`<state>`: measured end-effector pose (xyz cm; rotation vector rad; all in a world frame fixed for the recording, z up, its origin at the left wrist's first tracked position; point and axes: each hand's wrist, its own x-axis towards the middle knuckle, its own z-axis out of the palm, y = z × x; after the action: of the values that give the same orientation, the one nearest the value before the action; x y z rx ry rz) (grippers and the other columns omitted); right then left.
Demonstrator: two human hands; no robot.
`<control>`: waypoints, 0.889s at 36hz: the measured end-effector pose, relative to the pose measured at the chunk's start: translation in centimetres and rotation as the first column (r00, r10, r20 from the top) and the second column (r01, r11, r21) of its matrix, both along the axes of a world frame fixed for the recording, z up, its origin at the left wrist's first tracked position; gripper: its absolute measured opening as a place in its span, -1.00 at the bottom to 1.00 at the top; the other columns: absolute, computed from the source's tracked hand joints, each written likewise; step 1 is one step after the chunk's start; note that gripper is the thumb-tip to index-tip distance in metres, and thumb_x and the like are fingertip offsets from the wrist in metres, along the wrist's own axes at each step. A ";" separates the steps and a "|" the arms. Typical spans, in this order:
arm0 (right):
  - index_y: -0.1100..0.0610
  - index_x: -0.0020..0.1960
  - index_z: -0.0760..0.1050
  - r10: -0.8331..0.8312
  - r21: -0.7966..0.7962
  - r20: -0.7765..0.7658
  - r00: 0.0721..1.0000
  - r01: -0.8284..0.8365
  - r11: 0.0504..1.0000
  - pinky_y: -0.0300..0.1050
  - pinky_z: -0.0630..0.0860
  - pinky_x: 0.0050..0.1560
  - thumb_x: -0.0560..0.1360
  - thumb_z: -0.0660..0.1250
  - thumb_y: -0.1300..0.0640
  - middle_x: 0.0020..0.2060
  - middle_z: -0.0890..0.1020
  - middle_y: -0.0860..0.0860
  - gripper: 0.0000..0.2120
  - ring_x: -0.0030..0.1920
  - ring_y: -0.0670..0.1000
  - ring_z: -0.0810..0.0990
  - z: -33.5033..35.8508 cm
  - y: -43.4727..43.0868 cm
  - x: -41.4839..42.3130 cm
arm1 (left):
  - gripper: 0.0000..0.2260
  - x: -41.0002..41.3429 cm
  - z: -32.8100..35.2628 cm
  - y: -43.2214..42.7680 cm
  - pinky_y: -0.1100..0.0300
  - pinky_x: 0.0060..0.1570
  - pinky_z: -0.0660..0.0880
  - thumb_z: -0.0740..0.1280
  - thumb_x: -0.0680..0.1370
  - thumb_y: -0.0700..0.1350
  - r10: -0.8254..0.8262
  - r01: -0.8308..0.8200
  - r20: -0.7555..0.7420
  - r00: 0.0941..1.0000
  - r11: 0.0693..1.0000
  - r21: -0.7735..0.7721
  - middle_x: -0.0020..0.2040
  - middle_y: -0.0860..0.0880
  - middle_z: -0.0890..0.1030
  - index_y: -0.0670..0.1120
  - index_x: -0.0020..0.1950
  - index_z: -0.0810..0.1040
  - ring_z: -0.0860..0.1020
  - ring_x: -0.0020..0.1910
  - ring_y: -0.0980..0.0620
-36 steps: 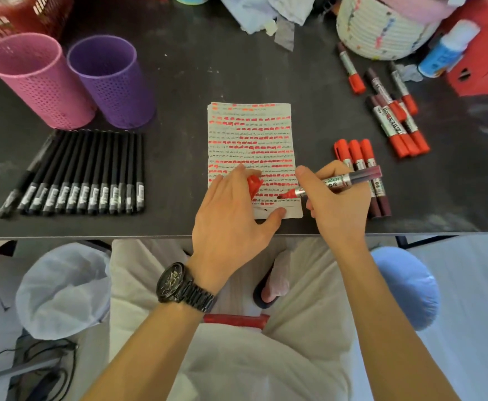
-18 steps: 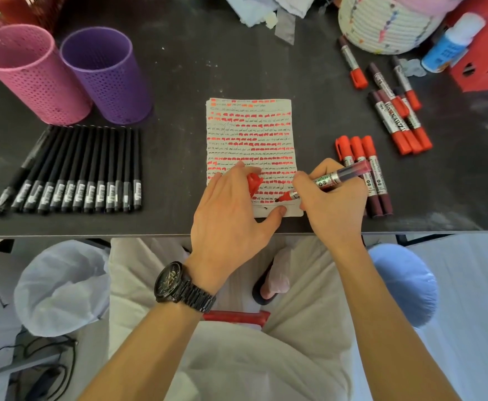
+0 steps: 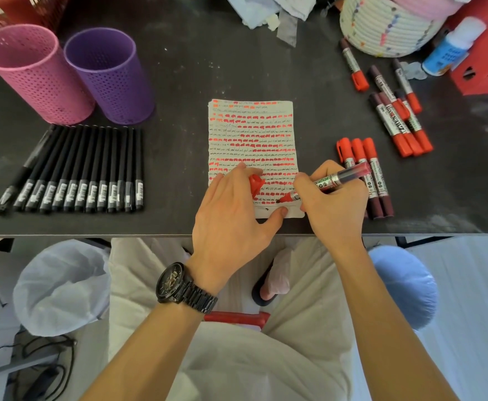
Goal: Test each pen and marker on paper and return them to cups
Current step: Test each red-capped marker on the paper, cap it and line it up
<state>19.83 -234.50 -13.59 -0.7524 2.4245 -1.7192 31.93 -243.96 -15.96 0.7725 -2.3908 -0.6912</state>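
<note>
Paper (image 3: 251, 134), filled with rows of red test strokes, lies mid-desk (image 3: 179, 82) as I watch through the head camera; the left hand (image 3: 231, 215) rests on its lower part with fingers spread, the thumb tip pressing the bottom margin and a red cap (image 3: 256, 183) tucked under the forefinger. The right hand (image 3: 335, 209) pinches the open marker (image 3: 338, 179) in a writing grip, its tip touching the sheet at the last marked row. Pink cup (image 3: 34, 73) and purple cup (image 3: 109, 73) stand at far left behind a row of black pens (image 3: 78, 169), while three capped markers (image 3: 364, 163) lie just right of the sheet.
</note>
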 end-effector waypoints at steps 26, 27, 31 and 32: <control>-0.02 -0.41 0.42 0.000 -0.011 -0.008 1.000 0.000 1.000 -0.25 0.45 -0.39 0.43 0.39 0.20 -0.54 0.55 -0.13 -0.71 -0.48 -0.10 0.54 0.0 0.1 -0.2 | -0.45 0.0 0.0 0.0 0.10 0.22 0.50 0.43 0.45 0.22 0.004 -0.004 -0.002 1.000 1.000 -0.008 0.19 0.02 0.59 -0.05 0.31 0.44 0.52 0.18 0.06; -0.02 -0.41 0.42 -0.001 -0.013 -0.004 1.000 0.001 1.000 -0.24 0.45 -0.39 0.43 0.39 0.21 -0.54 0.55 -0.12 -0.70 -0.48 -0.10 0.53 0.0 0.1 -0.2 | -0.46 0.0 0.0 0.0 0.12 0.21 0.49 0.42 0.45 0.22 0.004 -0.004 -0.002 1.000 1.000 -0.005 0.17 0.03 0.58 -0.05 0.30 0.44 0.51 0.16 0.08; -0.05 -0.41 0.41 -0.006 -0.009 -0.009 1.000 0.006 1.000 -0.17 0.47 -0.40 0.42 0.38 0.18 -0.55 0.54 -0.13 -0.71 -0.48 -0.08 0.52 0.0 0.1 -0.2 | -0.46 0.0 0.0 -0.1 0.13 0.21 0.48 0.43 0.45 0.21 0.000 0.000 0.003 1.000 1.000 -0.007 0.16 0.04 0.58 -0.06 0.30 0.44 0.52 0.16 0.07; -0.04 -0.41 0.41 -0.006 -0.010 -0.010 1.000 0.006 1.000 -0.17 0.47 -0.40 0.42 0.38 0.17 -0.55 0.54 -0.13 -0.72 -0.49 -0.09 0.52 0.0 0.1 -0.2 | -0.46 0.0 0.0 -0.1 0.13 0.20 0.48 0.43 0.45 0.21 -0.001 0.001 0.006 1.000 1.000 -0.005 0.16 0.04 0.58 -0.05 0.31 0.44 0.52 0.16 0.06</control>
<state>19.67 -234.45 -13.59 -0.7574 2.4290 -1.7353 31.97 -244.06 -15.95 0.7722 -2.3978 -0.6836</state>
